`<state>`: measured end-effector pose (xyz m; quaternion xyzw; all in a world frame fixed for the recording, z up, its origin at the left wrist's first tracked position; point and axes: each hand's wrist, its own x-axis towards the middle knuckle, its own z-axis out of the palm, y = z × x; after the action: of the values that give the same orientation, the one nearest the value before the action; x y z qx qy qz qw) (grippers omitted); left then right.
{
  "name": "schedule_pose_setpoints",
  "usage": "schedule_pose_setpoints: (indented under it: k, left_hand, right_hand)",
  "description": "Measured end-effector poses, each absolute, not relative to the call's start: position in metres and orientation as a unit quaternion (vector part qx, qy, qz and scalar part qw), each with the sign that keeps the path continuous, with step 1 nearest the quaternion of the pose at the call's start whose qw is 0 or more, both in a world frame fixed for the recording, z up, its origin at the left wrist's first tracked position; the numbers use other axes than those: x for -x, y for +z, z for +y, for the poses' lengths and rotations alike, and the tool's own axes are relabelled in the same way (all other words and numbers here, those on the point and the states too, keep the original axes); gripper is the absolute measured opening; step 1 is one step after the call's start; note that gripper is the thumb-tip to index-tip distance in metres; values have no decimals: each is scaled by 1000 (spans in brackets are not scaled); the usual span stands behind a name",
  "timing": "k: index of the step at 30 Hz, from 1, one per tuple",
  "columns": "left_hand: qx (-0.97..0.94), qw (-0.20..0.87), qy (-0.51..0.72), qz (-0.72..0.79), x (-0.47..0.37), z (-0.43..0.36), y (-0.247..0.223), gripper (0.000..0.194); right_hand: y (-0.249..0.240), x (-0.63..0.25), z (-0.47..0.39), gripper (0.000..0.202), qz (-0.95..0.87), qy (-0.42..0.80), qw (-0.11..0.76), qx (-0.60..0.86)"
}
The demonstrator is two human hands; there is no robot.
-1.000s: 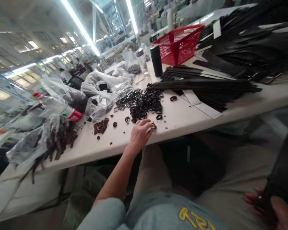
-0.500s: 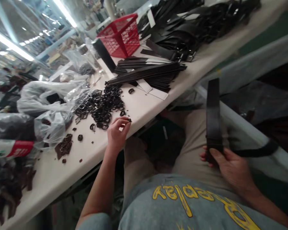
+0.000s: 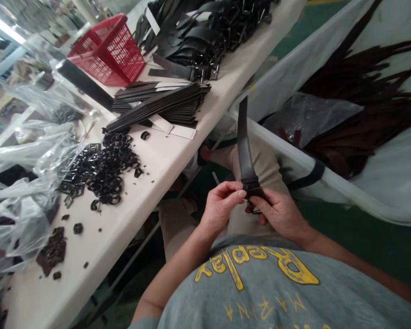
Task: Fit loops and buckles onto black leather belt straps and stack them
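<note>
A black belt (image 3: 246,155) rises from my lap, its strap pointing up and away. My right hand (image 3: 282,212) is closed around its buckle end, thumb on top; a bit of metal buckle (image 3: 255,211) shows under the fingers. My left hand (image 3: 221,205) pinches thumb and forefinger together at the belt's left edge, just below a black loop band (image 3: 250,179) around the strap. What lies inside that pinch is hidden. On the table (image 3: 150,183) to the left is a heap of black belt loops and small buckles (image 3: 106,171).
Black straps (image 3: 160,107) lie stacked beside a red basket (image 3: 113,50), with buckled belts (image 3: 205,36) behind. Clear plastic bags (image 3: 23,196) and a brown clump of small pieces (image 3: 53,251) are at left. A white-lined bin (image 3: 363,192) with brown straps (image 3: 356,109) stands right.
My left hand has left the table edge with a small dark piece in its pinch and come to the belt. The belt, in my right hand, has come nearer the middle; the view has turned right.
</note>
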<state>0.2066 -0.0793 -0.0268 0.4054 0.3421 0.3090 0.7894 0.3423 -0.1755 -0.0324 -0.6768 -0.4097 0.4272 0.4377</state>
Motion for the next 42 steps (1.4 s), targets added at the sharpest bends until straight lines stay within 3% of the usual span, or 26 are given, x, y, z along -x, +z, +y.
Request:
schedule_pose_setpoints:
  k: [16, 27, 35, 42]
  left_hand:
    - [-452, 756, 316, 353, -207, -86, -24, 31]
    - [-753, 515, 330, 242, -195, -76, -26, 11]
    - [-811, 433, 334, 207, -193, -75, -32, 12]
    - [-861, 361, 306, 184, -192, -76, -37, 12]
  right_hand:
    - [-27, -339, -168, 47, -431, 471, 414, 649]
    - [-30, -350, -166, 40, -450, 537, 372, 609]
    - [-30, -354, -165, 43, -458, 563, 347, 594]
    - [-27, -353, -163, 30, -448, 577, 320, 604]
